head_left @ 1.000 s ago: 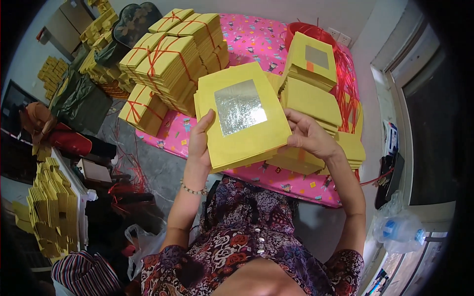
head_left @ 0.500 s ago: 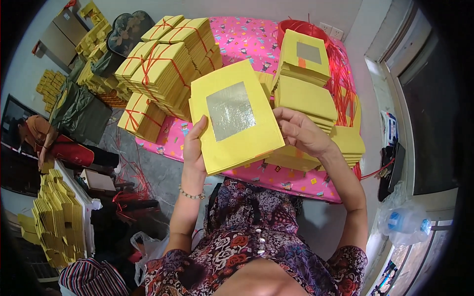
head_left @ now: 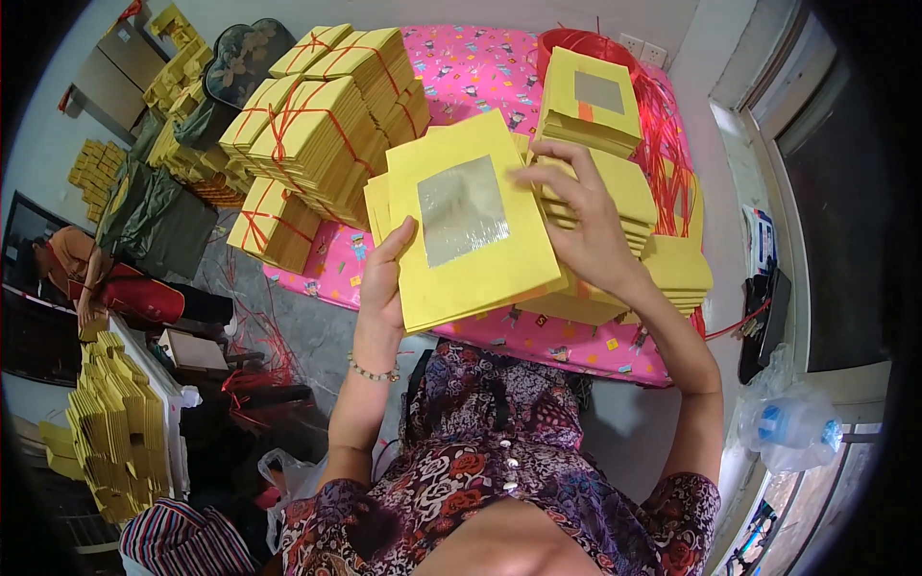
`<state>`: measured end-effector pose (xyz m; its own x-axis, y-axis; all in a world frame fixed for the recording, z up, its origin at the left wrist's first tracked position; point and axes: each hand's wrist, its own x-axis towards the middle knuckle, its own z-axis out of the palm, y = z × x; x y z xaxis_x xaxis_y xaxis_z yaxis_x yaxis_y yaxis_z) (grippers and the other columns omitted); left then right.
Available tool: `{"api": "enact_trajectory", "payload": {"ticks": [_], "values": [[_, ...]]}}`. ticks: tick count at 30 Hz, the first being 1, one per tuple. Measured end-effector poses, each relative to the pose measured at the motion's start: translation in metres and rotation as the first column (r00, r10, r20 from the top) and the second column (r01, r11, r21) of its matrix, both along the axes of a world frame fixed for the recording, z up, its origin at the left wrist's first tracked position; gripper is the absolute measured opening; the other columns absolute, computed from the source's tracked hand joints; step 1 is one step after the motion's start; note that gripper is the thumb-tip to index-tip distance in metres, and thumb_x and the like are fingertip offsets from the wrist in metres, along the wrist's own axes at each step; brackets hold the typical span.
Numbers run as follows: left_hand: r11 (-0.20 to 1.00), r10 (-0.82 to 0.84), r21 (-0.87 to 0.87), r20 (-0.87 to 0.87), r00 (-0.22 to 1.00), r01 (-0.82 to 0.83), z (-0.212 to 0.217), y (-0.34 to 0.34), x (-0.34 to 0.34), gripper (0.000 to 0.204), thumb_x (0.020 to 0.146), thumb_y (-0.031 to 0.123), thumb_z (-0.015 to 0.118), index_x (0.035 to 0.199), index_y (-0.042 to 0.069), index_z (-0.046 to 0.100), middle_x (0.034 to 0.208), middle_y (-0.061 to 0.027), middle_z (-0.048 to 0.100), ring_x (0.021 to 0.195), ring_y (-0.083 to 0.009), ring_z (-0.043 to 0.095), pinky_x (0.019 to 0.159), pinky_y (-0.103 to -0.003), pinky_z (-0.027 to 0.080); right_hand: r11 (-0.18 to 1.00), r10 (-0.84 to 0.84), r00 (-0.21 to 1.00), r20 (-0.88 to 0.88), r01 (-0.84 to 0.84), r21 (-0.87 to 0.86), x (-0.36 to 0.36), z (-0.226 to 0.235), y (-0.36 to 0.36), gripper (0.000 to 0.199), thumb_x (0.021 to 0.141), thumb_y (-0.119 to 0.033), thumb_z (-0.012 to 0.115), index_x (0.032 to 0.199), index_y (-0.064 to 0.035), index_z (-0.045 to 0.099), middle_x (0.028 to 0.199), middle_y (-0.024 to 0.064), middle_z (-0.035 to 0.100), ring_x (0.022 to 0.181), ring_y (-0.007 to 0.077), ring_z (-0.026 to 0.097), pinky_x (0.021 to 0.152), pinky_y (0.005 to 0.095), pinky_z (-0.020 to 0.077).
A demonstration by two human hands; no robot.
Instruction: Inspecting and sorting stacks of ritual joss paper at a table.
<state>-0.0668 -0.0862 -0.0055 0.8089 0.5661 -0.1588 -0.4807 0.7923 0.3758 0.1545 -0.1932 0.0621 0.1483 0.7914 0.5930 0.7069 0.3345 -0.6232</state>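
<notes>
My left hand (head_left: 386, 274) grips a thin stack of yellow joss paper (head_left: 461, 298) along its left edge, thumb on top. A shiny silver square sits in the middle of the top sheet, and the sheets below are fanned a little to the left. My right hand (head_left: 588, 226) is over the stack's right edge, its fingers bent and apart; the fingertips near the silver square are slightly blurred. Behind that hand lie folded piles of yellow paper (head_left: 615, 187), and another pile with a silver square (head_left: 591, 91) stands farther back.
Yellow bundles tied with red string (head_left: 317, 125) are piled at the left of the pink patterned cover (head_left: 461, 58). Red strings (head_left: 663, 144) hang from a red basin (head_left: 576, 43) at the far right. A person (head_left: 96, 269) bends by more yellow stacks (head_left: 115, 422) at left.
The stack has shifted slightly right and its lower sheets now show more at the left. My right hand has risen, its fingers reaching over the top sheet.
</notes>
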Motion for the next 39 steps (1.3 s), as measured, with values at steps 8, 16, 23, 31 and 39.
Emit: {"api": "enact_trajectory", "payload": {"ticks": [8,16,23,31,39], "values": [[0.998,-0.003,-0.058,0.173,0.985,0.013,0.006,-0.006,0.000,0.061,0.097,0.048,0.046,0.141,0.007,0.038,0.138,-0.0157,0.049,0.121,-0.0317,0.054,0.100,-0.047,0.046,0.975,0.156,0.915,-0.371,-0.203,-0.092,0.010,0.010,0.027,0.012,0.090,-0.009,0.058,0.097,-0.0049,0.066,0.079,-0.0003,0.058,0.058,0.0031,0.052,0.053,0.0202,0.0413],[0.985,-0.091,-0.123,0.199,0.976,0.117,-0.006,-0.002,-0.006,0.060,0.098,0.048,0.040,0.143,0.009,0.037,0.140,-0.0156,0.046,0.127,-0.0332,0.047,0.105,-0.050,0.040,0.996,0.086,0.781,-0.618,-0.092,0.023,0.023,0.024,0.031,0.015,0.096,-0.014,0.055,0.101,-0.0021,0.063,0.086,0.0020,0.066,0.079,0.0109,0.066,0.067,0.0237,0.0522],[0.997,-0.038,-0.067,0.095,0.995,0.045,-0.012,0.001,-0.011,0.045,0.099,0.027,0.047,0.136,0.002,0.043,0.133,-0.0183,0.053,0.119,-0.0349,0.054,0.100,-0.051,0.046,0.942,0.151,0.668,-0.728,0.125,0.310,0.103,0.058,0.055,0.017,0.095,-0.013,0.057,0.098,0.0035,0.059,0.098,0.0074,0.062,0.098,0.0170,0.062,0.094,0.0331,0.0520],[0.996,-0.041,-0.082,-0.031,0.999,0.038,-0.015,0.002,-0.014,0.044,0.094,0.012,0.053,0.136,0.004,0.043,0.129,-0.0159,0.056,0.116,-0.0321,0.057,0.096,-0.049,0.049,0.864,0.229,0.703,-0.673,0.172,0.473,0.201,0.041,0.103,0.011,0.092,-0.001,0.055,0.103,-0.0005,0.058,0.098,0.0070,0.060,0.094,0.0173,0.061,0.091,0.0340,0.0539],[0.996,0.030,-0.074,-0.133,0.991,-0.040,-0.019,0.002,-0.013,0.042,0.092,0.011,0.056,0.132,0.003,0.047,0.126,-0.0153,0.058,0.112,-0.0304,0.060,0.093,-0.046,0.052,0.954,-0.288,0.957,-0.045,0.291,0.076,0.287,-0.071,0.101,0.016,0.086,0.003,0.047,0.094,-0.0001,0.061,0.088,0.0046,0.063,0.088,0.0151,0.061,0.082,0.0288,0.0477]]}}
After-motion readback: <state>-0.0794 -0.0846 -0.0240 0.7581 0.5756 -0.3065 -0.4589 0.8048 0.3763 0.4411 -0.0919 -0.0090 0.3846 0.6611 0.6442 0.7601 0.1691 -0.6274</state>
